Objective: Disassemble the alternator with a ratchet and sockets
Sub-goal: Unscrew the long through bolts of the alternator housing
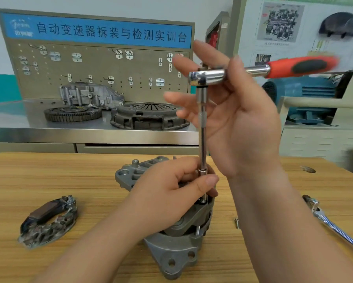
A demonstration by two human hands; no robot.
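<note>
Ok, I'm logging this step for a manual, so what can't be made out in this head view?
All in the head view:
- Socket end of the extension bar: mostly hidden by the left hand gripping it at the alternator.
- Handle end of the ratchet: motion-blurred.
- The second wrench: cut off by the right edge.
- The small fastener on the table: too small to identify.

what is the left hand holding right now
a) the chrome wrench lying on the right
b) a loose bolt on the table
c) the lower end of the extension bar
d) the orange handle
c: the left hand grips the lower end of the extension bar just above the alternator, while the orange handle sticks out free at upper right.
</note>
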